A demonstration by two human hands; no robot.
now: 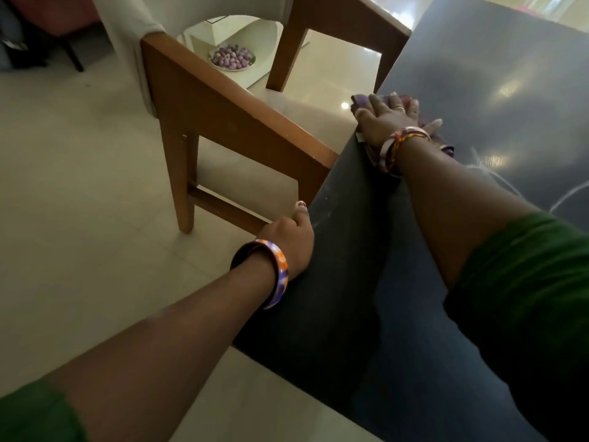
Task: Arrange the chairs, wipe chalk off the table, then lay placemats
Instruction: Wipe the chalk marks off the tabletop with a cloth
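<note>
Right hand (387, 114) presses cloth (361, 102), seemingly flat.

Dark glossy surface (478, 90) fills the right side of the frame, with white chalk scribbles (497, 177) at right centre. A purple cloth (361, 102) lies flat at its left edge. Pale tiled floor (79, 186) carries a wooden chair (223, 116), upper left.
</note>
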